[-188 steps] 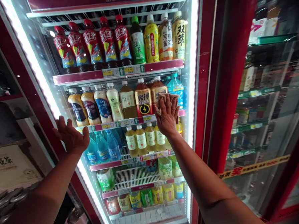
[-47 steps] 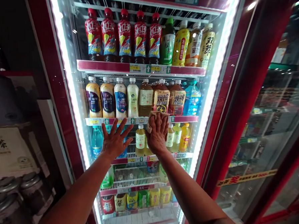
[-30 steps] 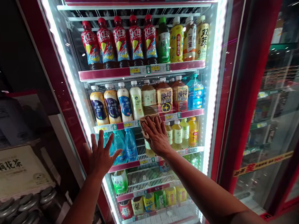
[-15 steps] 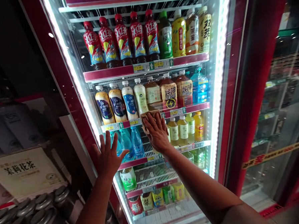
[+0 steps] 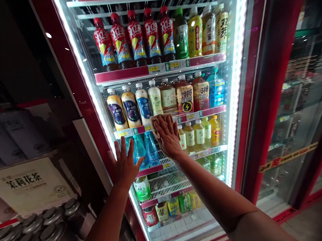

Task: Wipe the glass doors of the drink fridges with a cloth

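A brown cloth (image 5: 156, 125) lies pressed against the glass front of a lit drinks fridge (image 5: 135, 76). My right hand (image 5: 167, 138) holds it there, palm down with the fingers laid over it. Behind the cloth, on the middle shelves, stand a pale green bottle (image 5: 155, 99) and a white bottle with a blue label (image 5: 143, 105). My left hand (image 5: 125, 163) is spread at the left side of the door, fingers apart and nothing in it. Blue bottles (image 5: 151, 149) show behind its fingertips; whether it touches the glass I cannot tell.
Red-capped bottles (image 5: 138, 42) line the top shelf. At lower left are several dark metallic-lidded containers (image 5: 52, 230) and a cream box (image 5: 29, 185) with printed characters. Beyond the red frame on the right, a glass case (image 5: 291, 128) bears a yellow strip (image 5: 289, 160).
My left hand has shifted right. My right hand and the cloth have slid slightly left against the bottles behind. The whole view has shifted a little.
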Motion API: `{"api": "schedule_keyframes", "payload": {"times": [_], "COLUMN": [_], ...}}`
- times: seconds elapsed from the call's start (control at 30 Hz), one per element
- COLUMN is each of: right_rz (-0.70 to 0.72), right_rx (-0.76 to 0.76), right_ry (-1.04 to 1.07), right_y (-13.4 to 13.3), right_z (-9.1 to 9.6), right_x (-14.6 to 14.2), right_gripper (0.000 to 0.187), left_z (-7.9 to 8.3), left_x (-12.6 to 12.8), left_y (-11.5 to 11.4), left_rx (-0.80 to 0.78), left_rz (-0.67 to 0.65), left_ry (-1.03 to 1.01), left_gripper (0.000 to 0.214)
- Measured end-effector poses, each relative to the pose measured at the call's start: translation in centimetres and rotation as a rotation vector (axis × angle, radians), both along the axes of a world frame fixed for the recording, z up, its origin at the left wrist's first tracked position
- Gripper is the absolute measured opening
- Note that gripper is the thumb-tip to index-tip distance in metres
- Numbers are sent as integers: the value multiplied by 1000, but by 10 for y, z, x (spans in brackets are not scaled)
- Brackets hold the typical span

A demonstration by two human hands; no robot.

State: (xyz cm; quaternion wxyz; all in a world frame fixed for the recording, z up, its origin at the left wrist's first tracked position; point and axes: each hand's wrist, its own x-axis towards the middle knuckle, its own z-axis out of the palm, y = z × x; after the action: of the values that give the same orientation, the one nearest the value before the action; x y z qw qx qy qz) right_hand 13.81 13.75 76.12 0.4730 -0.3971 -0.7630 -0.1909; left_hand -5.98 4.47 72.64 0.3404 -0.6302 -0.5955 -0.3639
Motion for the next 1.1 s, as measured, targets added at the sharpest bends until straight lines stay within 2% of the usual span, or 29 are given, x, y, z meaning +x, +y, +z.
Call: {"api": "schedule_keyframes", "payload": {"times": [0.1, 0.2, 0.3, 0.37, 0.53, 0.63, 0.73, 0.8, 1.0, 1.1], "right_rz": [-69, 1, 112, 129, 37, 88, 194, 209, 175, 231], "right_rx": [-30, -10, 29, 35, 5, 25, 82, 95, 71, 139], "right_ry": [96, -5, -183, -221, -76, -121, -252, -279, -184, -266], "right_y": [-4, -12, -19, -21, -25, -30, -36, -38, -44, -45], "right_z": [15, 16, 6, 3, 19, 23, 18, 17, 38, 36], "right_x": [-22, -43, -48, -49, -72, -89, -93, -94, -111, -115], "right_gripper": [75, 71, 68, 69, 68, 67, 67, 67, 67, 59], "left_z": [5, 6, 2, -1, 3, 5, -3, -13, -34, -39], "left_x": [-2, -5, -9, -13, -19, -23, -28, -33, -44, -40], "left_y": [-3, -3, -2, -2, -5, -8, -9, -9, -4, -4], "left_rx": [28, 69, 72, 59, 98, 150, 137, 90, -12, -8], "left_rz": [-10, -20, -66, -104, -149, -116, -108, -128, -147, -150], "left_ry": [-5, 15, 17, 5, -43, -79, -115, -125, -224, -268], "left_gripper": [88, 82, 90, 95, 96, 99, 102, 103, 104, 105]}}
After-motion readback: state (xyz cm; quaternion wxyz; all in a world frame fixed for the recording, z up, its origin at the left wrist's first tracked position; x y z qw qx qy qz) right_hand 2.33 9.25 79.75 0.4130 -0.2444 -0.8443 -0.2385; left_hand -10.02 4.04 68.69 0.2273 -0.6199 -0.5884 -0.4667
